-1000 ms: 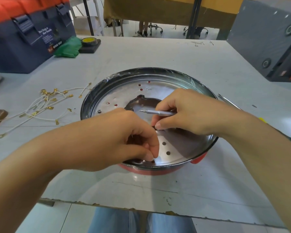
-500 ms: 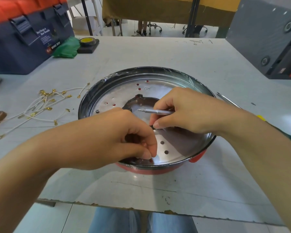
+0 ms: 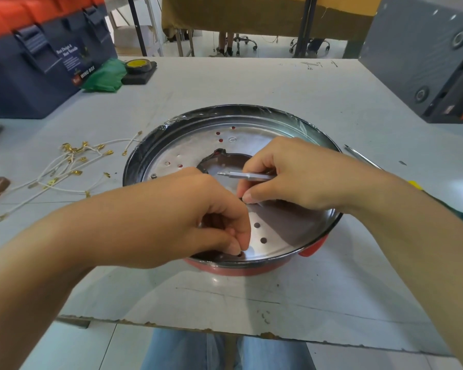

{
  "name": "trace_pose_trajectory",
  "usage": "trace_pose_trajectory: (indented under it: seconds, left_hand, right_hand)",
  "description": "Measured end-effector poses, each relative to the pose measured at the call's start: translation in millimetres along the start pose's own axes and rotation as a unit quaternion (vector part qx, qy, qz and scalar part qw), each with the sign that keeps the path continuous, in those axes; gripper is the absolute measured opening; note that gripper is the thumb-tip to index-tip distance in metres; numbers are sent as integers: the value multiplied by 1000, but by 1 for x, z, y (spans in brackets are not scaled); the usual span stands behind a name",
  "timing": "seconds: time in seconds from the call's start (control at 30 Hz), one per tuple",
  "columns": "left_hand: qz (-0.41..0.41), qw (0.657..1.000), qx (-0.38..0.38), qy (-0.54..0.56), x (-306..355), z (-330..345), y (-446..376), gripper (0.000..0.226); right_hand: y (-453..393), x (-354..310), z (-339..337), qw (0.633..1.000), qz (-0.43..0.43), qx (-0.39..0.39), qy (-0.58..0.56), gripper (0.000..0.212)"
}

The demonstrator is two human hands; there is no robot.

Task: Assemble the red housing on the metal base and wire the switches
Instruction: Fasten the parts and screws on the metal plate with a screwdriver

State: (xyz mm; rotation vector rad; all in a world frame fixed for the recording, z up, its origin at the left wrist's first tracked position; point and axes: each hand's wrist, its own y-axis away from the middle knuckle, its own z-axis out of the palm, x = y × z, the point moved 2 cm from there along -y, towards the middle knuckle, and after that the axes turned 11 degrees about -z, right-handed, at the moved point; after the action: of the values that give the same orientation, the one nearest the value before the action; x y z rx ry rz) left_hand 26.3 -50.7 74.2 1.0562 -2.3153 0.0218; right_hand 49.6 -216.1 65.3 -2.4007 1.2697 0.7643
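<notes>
Head view: metal base (image 3: 251,145) sits inverted inside the red housing (image 3: 251,269) on the table (image 3: 251,84). Left hand (image 3: 187,217) is pinched at a near-rim hole, contents hidden. Right hand (image 3: 286,174) is closed on a screwdriver bit (image 3: 241,175). Likely screw-seating: holes should be aligned first, bit kept square.

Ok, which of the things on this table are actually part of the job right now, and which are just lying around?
In use:
metal base
red housing under it
screwdriver, in the right hand
left hand, fingertips at a hole near the rim
white wires with brass terminals

Lying about:
toolbox
green cloth
yellow tape roll
grey case
</notes>
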Motion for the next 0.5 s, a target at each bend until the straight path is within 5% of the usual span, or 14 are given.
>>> trace_pose_trajectory:
  seconds: [0.5]
  left_hand:
    - [-25,999,-10,-36,9,1,1,20]
  right_hand:
    - [0,1,1,1000,-5,2,3,7]
